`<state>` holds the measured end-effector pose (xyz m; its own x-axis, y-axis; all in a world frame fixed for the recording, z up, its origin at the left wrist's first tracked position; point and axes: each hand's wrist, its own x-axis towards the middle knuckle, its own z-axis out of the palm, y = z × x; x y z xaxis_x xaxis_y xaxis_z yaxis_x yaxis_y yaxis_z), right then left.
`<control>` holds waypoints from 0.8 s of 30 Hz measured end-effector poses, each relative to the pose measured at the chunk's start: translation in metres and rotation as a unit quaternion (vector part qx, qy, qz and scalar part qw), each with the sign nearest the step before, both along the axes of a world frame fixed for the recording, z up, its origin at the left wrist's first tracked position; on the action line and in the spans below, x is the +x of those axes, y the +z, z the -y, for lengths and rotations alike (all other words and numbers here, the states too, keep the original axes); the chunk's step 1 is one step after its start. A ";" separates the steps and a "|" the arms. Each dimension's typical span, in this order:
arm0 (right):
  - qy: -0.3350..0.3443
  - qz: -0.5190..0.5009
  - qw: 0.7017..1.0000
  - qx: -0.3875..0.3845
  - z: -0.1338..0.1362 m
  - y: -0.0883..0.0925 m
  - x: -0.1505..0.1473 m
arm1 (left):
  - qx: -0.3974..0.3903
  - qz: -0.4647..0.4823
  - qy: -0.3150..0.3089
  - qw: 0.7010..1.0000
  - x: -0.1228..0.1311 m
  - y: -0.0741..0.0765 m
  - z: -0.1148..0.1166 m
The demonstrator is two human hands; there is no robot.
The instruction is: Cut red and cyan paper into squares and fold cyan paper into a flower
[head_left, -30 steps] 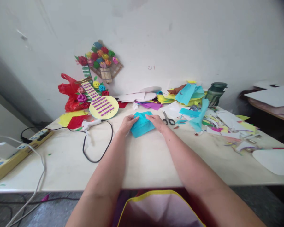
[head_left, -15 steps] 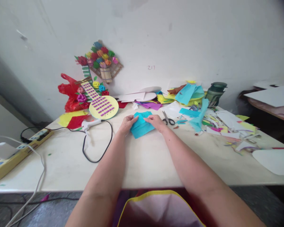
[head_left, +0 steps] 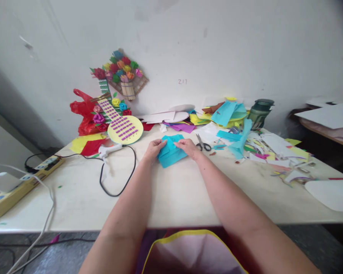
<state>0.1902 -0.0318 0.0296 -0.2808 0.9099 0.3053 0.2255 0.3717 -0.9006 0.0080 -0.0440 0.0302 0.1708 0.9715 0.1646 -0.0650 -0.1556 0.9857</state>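
Observation:
A piece of turquoise crepe paper (head_left: 173,156) with folds across its upper part is held just above the table between both hands. My left hand (head_left: 154,149) pinches its left edge, thumb on top. On the other side, my right hand (head_left: 188,147) grips the upper right part between thumb and fingers. The fingertips under the paper are hidden. Black-handled scissors (head_left: 202,144) lie just right of my right hand, blades pointing away. To the left, a white hot glue gun (head_left: 111,149) rests on the table with its black cord looped beside it.
A yellow paper guitar (head_left: 125,129) and a flower craft (head_left: 127,89) lean at the back left, near a red plastic bag (head_left: 84,114). Paper scraps (head_left: 270,148) cover the right side, by a green bottle (head_left: 260,113). A power strip (head_left: 25,186) lies along the left edge.
Almost nothing differs. Both hands keep their hold on the turquoise crepe paper, with only a very slight shift of the paper and right fingers.

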 end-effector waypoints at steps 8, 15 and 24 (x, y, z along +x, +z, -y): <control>-0.011 0.012 1.000 -0.016 0.001 0.002 0.001 | 0.005 -0.001 0.009 1.000 0.002 0.001 0.000; -0.019 0.019 0.999 -0.018 0.003 0.004 -0.008 | 0.019 -0.081 0.021 0.996 0.006 0.002 0.000; -0.033 0.021 0.999 -0.006 0.002 0.001 -0.007 | 0.030 -0.086 -0.003 0.996 0.007 0.000 -0.001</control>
<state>0.1834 -0.0337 0.0309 -0.2325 0.9304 0.2834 0.2864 0.3440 -0.8942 0.0155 -0.0434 0.0299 0.2079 0.9595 0.1899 0.1031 -0.2146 0.9712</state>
